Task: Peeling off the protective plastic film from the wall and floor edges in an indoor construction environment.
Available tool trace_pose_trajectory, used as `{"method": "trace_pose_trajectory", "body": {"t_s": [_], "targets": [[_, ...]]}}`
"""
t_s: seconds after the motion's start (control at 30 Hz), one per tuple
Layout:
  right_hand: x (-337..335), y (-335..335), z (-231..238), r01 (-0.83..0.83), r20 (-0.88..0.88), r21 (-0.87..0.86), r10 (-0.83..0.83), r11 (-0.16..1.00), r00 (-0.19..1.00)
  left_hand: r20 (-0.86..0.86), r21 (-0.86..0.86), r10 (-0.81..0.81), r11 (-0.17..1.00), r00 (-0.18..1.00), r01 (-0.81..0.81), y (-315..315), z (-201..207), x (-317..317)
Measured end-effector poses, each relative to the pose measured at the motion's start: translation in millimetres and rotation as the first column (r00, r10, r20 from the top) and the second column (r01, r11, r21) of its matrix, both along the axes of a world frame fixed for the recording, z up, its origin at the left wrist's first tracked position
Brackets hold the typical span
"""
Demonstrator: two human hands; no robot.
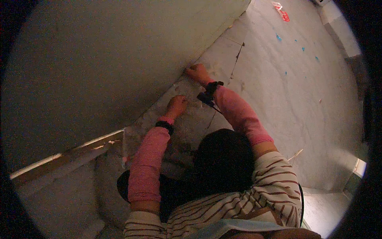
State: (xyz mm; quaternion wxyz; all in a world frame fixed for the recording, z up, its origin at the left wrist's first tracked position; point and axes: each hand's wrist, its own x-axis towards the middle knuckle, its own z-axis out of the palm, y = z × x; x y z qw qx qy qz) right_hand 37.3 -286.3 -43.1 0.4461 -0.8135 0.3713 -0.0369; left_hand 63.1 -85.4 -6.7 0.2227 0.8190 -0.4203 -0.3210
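Knee: dark-clad knee [225,159] bent close under the striped shirt [207,211]; the crouch probably lets both arms reach the floor [286,111].
Sleeves: pink sleeves [147,175] on both forearms, likely against dirt.
Left hand: left hand [176,106] low over the floor, short of the wall, fingers curled; cannot tell if anything is gripped.
Right wrist: black strap [215,85], dark boxy piece beside it.
Right hand: right hand [197,73] curled at the floor edge [163,95], against or just beside the grey wall [119,51]; contents hidden. Presumably set there to reach the seam.
Beyond: dark crack [237,57]; blue scraps [278,37]; red-and-white wrapper [283,15] toward the floor's far end.
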Motion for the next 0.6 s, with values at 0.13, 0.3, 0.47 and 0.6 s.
{"method": "trace_pose_trajectory", "body": {"t_s": [0.13, 0.3, 0.47, 0.6], "targets": [[16.9, 29.7, 22.5, 0.043, 0.172, -0.007, -0.041, 0.999, 0.984, 0.095, 0.017, -0.049, 0.999, 0.994, 0.048, 27.1, -16.7, 18.3], [0.3, 21.4, 16.5, 0.011, 0.295, 0.113, -0.044, 0.994, 0.955, 0.065, -0.088, 0.021, 0.996, 0.998, -0.016, 22.2, -10.1, 8.3], [-23.5, 12.7, 29.5, 0.005, 0.388, 0.724, -0.413, 0.690, 0.824, 0.045, 0.018, -0.055, 0.998, 0.997, 0.054, 11.6, 12.4, 9.7], [-43.5, -10.9, 29.3, -0.080, 0.469, 0.591, -0.262, 0.803, 0.843, 0.072, -0.074, -0.082, 0.993, 0.994, 0.087, 10.4, 12.5, 9.9]]}}
